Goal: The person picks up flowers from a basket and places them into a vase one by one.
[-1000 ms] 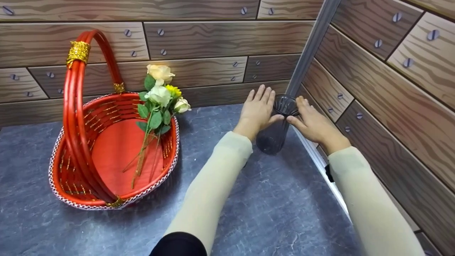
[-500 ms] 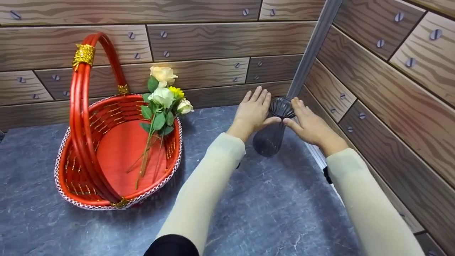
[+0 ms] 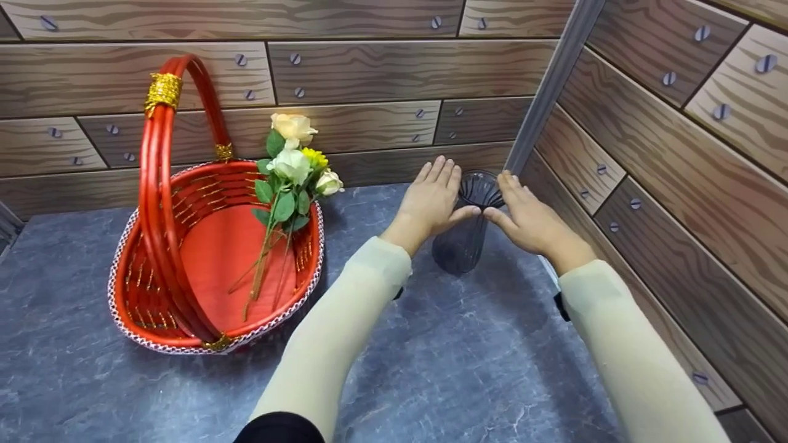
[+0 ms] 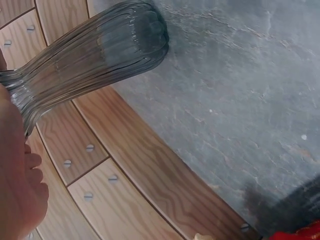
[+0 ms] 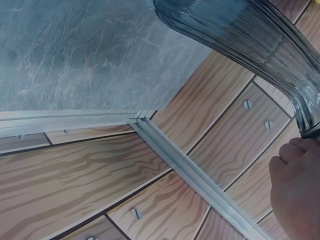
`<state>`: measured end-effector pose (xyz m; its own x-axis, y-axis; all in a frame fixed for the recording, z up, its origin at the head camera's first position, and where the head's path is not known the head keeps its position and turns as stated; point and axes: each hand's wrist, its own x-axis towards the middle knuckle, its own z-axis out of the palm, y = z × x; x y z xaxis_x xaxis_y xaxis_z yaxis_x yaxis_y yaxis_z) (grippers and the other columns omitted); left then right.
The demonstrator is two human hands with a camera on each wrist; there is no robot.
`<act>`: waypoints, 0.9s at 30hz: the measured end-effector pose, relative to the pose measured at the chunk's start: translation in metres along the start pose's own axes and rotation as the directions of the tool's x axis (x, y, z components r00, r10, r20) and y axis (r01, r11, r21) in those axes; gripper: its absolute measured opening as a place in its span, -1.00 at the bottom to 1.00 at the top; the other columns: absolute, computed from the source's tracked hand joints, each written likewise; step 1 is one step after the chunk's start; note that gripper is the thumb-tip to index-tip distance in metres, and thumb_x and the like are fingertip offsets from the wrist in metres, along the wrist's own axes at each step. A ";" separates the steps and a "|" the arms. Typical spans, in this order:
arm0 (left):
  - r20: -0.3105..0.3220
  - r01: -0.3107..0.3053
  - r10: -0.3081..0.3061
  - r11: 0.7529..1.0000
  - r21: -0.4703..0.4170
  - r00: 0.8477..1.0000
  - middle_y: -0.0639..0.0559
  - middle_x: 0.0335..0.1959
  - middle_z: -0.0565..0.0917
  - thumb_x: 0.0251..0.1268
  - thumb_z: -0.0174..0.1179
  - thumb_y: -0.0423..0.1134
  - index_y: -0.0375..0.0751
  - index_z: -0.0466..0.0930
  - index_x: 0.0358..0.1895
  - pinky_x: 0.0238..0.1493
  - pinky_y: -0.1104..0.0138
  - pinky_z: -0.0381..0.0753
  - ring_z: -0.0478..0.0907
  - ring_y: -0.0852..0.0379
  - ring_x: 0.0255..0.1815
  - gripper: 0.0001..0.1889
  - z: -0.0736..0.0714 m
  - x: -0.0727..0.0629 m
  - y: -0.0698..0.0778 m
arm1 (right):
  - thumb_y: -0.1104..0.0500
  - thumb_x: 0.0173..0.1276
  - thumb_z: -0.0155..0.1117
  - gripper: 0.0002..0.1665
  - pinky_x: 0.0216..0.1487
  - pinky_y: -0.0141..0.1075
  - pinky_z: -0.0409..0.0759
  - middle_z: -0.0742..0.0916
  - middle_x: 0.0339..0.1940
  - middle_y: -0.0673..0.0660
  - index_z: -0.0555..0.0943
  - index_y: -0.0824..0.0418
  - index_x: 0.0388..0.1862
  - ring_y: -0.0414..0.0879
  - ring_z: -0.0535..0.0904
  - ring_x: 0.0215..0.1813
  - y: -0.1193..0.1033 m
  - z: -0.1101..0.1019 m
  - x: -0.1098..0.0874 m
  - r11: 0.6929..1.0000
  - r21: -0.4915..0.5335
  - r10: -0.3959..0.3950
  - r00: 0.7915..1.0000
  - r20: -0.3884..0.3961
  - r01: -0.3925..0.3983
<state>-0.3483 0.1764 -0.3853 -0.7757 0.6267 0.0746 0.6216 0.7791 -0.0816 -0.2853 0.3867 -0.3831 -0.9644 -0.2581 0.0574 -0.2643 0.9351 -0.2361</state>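
Observation:
A dark see-through glass vase (image 3: pixel 463 246) with a flared fluted rim stands upright on the marbled table near the wall corner. My left hand (image 3: pixel 429 200) lies along the left of its rim, fingers straight. On the other side my right hand (image 3: pixel 530 216) touches the rim, its fingers also straight. Both thumbs point inward and nearly meet at the vase's neck. The left wrist view shows the ribbed vase (image 4: pixel 100 55) from the side, the hand at its mouth. In the right wrist view the vase (image 5: pixel 240 35) is partly cut off, with knuckles beside its rim.
Left of the vase sits a red woven basket (image 3: pixel 209 264) with a tall arched handle (image 3: pixel 161 166) and gold wrapping. Cream and white roses plus a yellow flower (image 3: pixel 292 165) lean over its right edge, stems inside. Wood-patterned walls (image 3: pixel 357 71) rise behind and on the right.
Both hands and the vase have shifted left and slightly nearer, away from the right wall and toward the basket. The head view has turned a little; the basket and flowers look undisturbed.

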 end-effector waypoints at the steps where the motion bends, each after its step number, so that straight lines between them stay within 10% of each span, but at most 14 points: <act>1: -0.001 0.000 0.000 1.000 0.000 1.000 -0.11 0.66 -0.10 0.36 -0.52 0.52 -0.23 -0.18 0.62 0.63 0.15 -0.32 -0.28 -0.04 0.66 0.02 -0.001 -0.002 -0.001 | -0.27 0.60 -0.23 -0.02 0.61 0.10 -0.15 -0.05 0.64 0.38 -0.17 0.43 0.60 0.27 -0.19 0.64 -0.002 0.000 0.000 1.000 -0.004 -0.001 1.000 0.002 0.001; 27: -0.038 0.042 -0.043 0.999 -0.012 0.998 -0.19 0.64 -0.05 0.40 -0.51 0.49 -0.32 -0.11 0.60 0.63 0.15 -0.29 -0.24 -0.07 0.66 0.01 0.002 -0.039 -0.023 | -0.32 0.57 -0.22 0.00 0.58 0.15 -0.06 0.00 0.65 0.34 -0.14 0.37 0.62 0.26 -0.11 0.64 -0.035 0.011 0.008 0.998 -0.013 -0.054 0.998 -0.017 0.054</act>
<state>-0.3323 0.1339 -0.3884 -0.7968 0.5930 0.1161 0.5895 0.8051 -0.0665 -0.2839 0.3487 -0.3851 -0.9488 -0.3039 0.0864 -0.3157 0.9230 -0.2203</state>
